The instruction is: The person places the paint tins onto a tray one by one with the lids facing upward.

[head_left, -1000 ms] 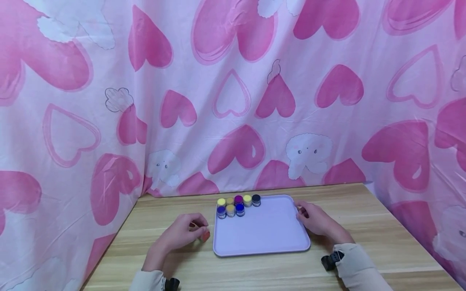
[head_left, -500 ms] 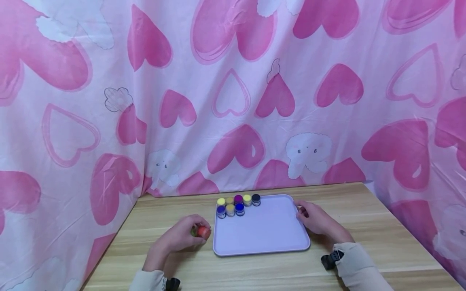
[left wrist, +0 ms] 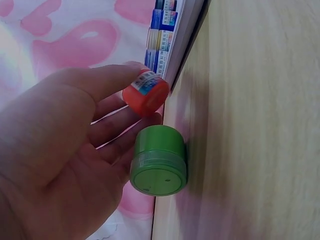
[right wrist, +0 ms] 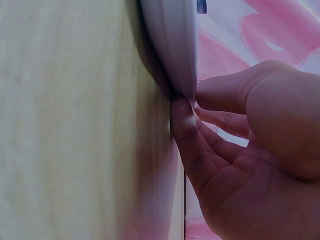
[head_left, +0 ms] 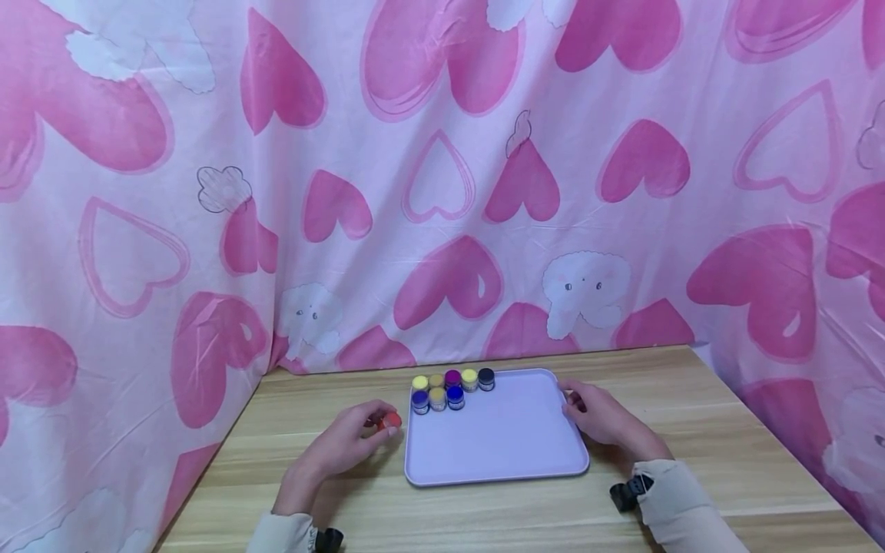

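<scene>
My left hand [head_left: 343, 442] is just left of the lilac tray [head_left: 498, 453] and pinches a small red paint jar [left wrist: 146, 93] by its labelled side, between thumb and fingers. A green paint jar [left wrist: 159, 160] shows beside the lower fingers in the left wrist view, one round end towards the camera. Whether those fingers hold it or it lies on the table, I cannot tell; the head view hides it. On the tray's right rim my right hand [head_left: 600, 415] grips the edge, thumb above and a finger [right wrist: 190, 132] underneath.
Several paint jars with yellow, ochre, purple, blue and black lids, such as a blue-lidded jar [head_left: 455, 397], stand in two rows at the tray's back left. The wooden table [head_left: 484, 518] runs back to a pink heart-patterned curtain [head_left: 442, 192].
The red jar has been turned in the left fingers and raised slightly towards the back. The green jar, glimpsed earlier in the head view, is now hidden there. The right hand stays put.
</scene>
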Demonstrator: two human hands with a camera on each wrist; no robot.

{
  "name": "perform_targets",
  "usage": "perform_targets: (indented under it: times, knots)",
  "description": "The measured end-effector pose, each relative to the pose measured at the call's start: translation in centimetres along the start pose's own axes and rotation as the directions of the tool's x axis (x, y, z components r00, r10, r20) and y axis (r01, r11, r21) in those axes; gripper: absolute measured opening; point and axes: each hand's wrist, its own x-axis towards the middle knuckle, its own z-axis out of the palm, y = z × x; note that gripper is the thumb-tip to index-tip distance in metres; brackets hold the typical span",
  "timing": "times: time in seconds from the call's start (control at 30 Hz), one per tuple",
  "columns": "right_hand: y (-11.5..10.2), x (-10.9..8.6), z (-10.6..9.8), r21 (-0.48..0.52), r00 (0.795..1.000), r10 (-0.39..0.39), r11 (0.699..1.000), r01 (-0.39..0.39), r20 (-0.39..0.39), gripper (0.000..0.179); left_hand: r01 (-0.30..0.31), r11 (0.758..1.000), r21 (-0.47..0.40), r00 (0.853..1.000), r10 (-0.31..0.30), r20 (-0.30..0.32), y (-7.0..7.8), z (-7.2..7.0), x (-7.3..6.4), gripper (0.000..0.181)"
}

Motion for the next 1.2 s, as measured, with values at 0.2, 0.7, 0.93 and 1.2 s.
perform_targets:
  times: [0.2, 0.7, 0.93, 1.2]
  knots:
    - [-0.1, -0.1, -0.1, -0.011, 1.000, -0.007, 1.000, 0.007, -0.004, 0.056, -0.026, 0.999, -0.019, 0.999, 0.025, -0.048, 0.0, 0.4, 0.2, 0.033]
    - [-0.4, -0.3, -0.1, -0.014, 1.000, -0.011, 1.000, 0.011, -0.012, 0.055, -0.074, 0.995, -0.072, 0.992, 0.067, -0.105, 1.5, 1.7, 1.2, 0.036]
    - [-0.5, -0.4, -0.2, -0.015, 1.000, -0.021, 1.000, 0.021, -0.009, 0.054, -0.083, 0.995, -0.057, 0.985, 0.074, -0.155, 2.3, 2.1, 1.9, 0.042]
    - [-0.5, -0.4, -0.2, -0.020, 1.000, -0.012, 1.000, 0.011, -0.015, 0.055, -0.156, 0.987, -0.038, 0.973, 0.147, -0.180, 3.0, 2.8, 3.0, 0.036]
